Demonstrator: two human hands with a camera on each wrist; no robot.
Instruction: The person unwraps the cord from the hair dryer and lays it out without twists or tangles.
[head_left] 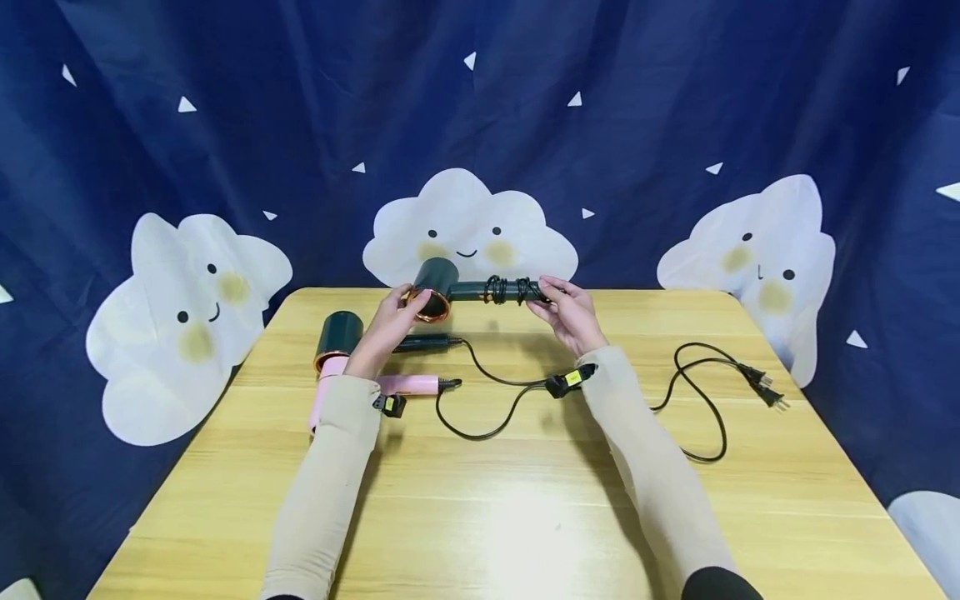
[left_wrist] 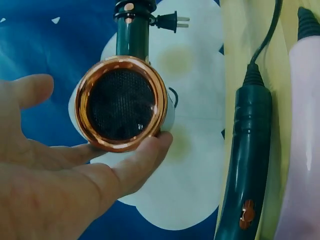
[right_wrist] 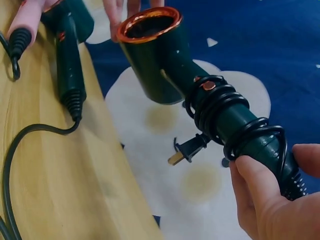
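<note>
Both hands hold up a dark green hair dryer (head_left: 469, 290) with copper trim, near the table's far edge. My left hand (head_left: 388, 332) supports its barrel, with the thumb at the copper rim (left_wrist: 84, 120). The right hand (head_left: 572, 315) pinches the end of the handle. Wound round that handle is a black cord (right_wrist: 215, 107), its two-pin plug (right_wrist: 191, 147) sticking out at the side. Below the left hand lie a second green hair dryer (head_left: 340, 335) and a pink hair dryer (head_left: 408, 384), partly covered by the left forearm.
Black cords (head_left: 480, 437) run across the wooden table (head_left: 480, 517) from the lying dryers. Two plugs (head_left: 765, 387) lie at the table's right side. A blue curtain (head_left: 480, 100) with white clouds hangs behind. Small black devices sit on both wrists.
</note>
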